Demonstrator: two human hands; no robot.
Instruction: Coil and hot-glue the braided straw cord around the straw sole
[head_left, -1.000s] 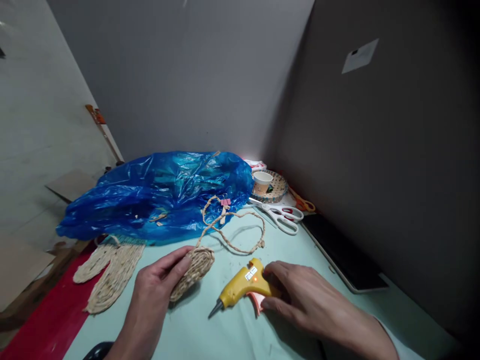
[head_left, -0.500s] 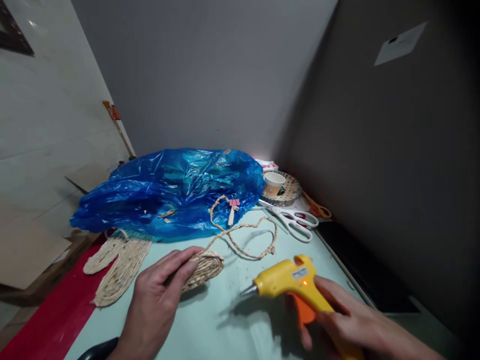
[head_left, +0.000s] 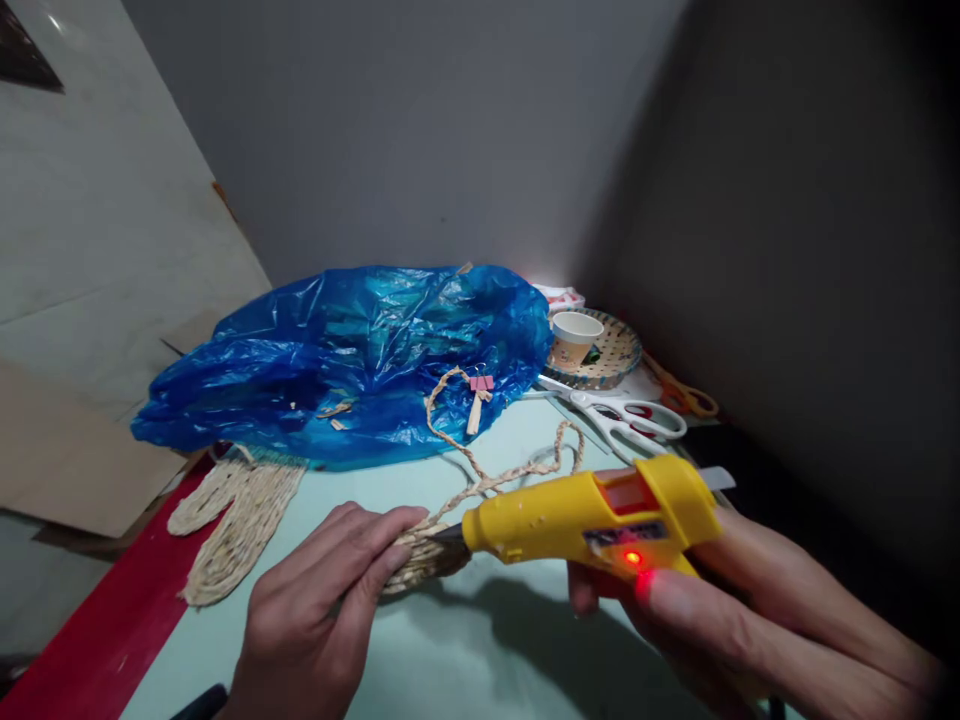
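Between the thumb and fingers of my left hand (head_left: 322, 590) is a coiled piece of braided straw cord (head_left: 429, 562), held above the table. A loose length of the same braid (head_left: 517, 472) runs from it toward the back, its end caught in a pink binder clip (head_left: 481, 383). My right hand (head_left: 720, 610) is wrapped round a yellow glue gun (head_left: 555, 520) with a lit red light and a clear glue stick at its rear. The gun's nozzle is at the upper edge of the coil; whether it touches cannot be made out.
A large blue plastic bag (head_left: 352, 370) lies across the back. To its right are a woven tray (head_left: 622, 350) with a paper cup (head_left: 576, 338), white scissors (head_left: 630, 420) and orange-handled scissors (head_left: 686, 392). A flat braided straw piece (head_left: 240, 520) rests at left, partly over red material (head_left: 105, 640).
My right hand has brought the glue gun left and up, so its nozzle is now at the coil. My left hand keeps its hold on the coil. The view has shifted slightly.
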